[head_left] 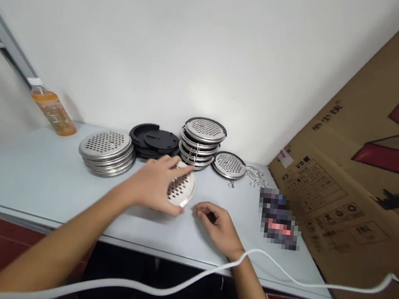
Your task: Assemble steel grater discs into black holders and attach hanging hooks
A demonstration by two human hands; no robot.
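Observation:
My left hand (158, 183) grips a round perforated metal plate (185, 189) by its edges, thumb below and fingers over the top, tilting it above the table. Just to its right my right hand (218, 225) rests near the tabletop with curled fingers, thumb and fingertips together; anything inside is hidden. Left of the held plate stands a stack of similar metal plates (105, 144). Behind it lie black round plastic parts (159, 140). A taller stack of metal plates with black rims (206, 130) has small wire clips along its front. One more black-rimmed plate (229, 164) lies beside that stack.
Loose wire clips (256, 176) lie at the table's back right, with a pixelated dark item (279, 220) closer in. A large cardboard box (323, 191) leans along the right. A bottle of orange drink (53, 110) stands far left. A white cable (156, 288) crosses the front.

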